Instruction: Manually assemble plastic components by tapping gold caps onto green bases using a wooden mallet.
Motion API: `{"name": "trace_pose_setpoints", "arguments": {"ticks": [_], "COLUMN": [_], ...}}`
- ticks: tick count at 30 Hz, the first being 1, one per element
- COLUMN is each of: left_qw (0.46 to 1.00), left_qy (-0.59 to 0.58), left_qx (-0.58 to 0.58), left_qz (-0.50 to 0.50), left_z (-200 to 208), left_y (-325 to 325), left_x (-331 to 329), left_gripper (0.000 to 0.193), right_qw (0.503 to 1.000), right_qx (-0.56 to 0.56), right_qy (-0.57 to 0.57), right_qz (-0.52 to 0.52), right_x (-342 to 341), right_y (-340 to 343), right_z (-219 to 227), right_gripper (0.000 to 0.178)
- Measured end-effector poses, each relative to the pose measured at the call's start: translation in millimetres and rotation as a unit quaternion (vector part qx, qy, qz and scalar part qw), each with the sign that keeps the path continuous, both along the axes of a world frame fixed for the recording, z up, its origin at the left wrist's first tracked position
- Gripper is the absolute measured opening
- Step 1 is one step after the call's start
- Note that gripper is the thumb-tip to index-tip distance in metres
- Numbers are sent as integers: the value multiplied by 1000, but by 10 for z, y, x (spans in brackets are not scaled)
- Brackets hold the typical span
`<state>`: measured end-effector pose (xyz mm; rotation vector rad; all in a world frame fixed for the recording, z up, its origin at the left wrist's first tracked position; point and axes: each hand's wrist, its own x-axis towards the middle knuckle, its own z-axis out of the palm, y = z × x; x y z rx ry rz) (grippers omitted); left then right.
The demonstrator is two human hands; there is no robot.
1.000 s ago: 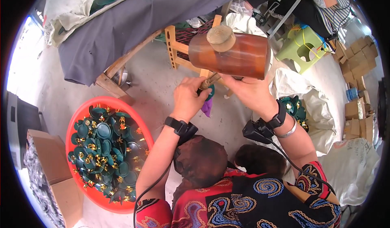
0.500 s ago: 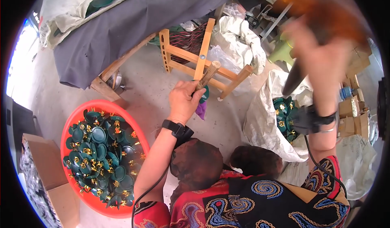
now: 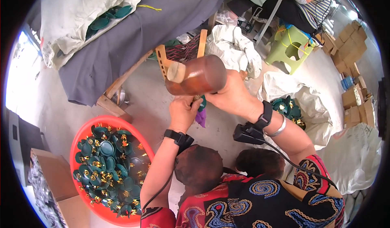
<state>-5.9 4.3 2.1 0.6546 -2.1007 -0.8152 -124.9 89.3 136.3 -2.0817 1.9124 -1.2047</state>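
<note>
My right hand [image 3: 233, 92] is closed on a mallet with a thick, glossy brown head [image 3: 203, 75], a pale round wooden end [image 3: 176, 72] sticking out of its left side. The mallet head is right above my left hand [image 3: 183, 112], which is closed on an upright wooden stick, now mostly hidden by the mallet. Beside the left fingertips show a green disc [image 3: 203, 101] and a purple cloth [image 3: 200, 118]. Behind the mallet stands a wooden folding frame [image 3: 161, 59] with dark woven cords, partly covered.
To the left, a red tub [image 3: 77, 138] holds many green discs with gold fittings. An open white sack [image 3: 321, 106] at the right contains more. A grey-draped table [image 3: 122, 45] stands far left. Beyond are a green stool [image 3: 280, 51], a seated person [image 3: 313, 4] and cardboard boxes [image 3: 351, 41].
My right hand has swung the mallet from the raised upper right, down and left, over the stick. My left hand keeps its grip. The view has shifted slightly.
</note>
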Motion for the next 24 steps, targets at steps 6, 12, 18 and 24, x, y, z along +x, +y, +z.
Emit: {"name": "trace_pose_setpoints", "arguments": {"ticks": [6, 12, 18, 24], "left_qw": [996, 933, 917, 974], "left_qy": [54, 28, 122, 18], "left_qx": [-3, 204, 224, 226], "left_qz": [-76, -294, -308, -22], "left_z": [81, 932, 1289, 455], "left_y": [-153, 3, 324, -239], "left_x": [-86, -828, -878, 743], "left_gripper": [22, 41, 55, 34], "right_qw": [995, 984, 963, 995], "right_qx": [-87, 36, 73, -63], "right_qy": [-41, -176, -260, -74], "right_qz": [-32, 2, 23, 9], "right_x": [-25, 109, 166, 32], "right_y": [717, 1594, 1708, 1726], "right_z": [-168, -365, -441, -438], "right_gripper": [30, 43, 44, 22]}}
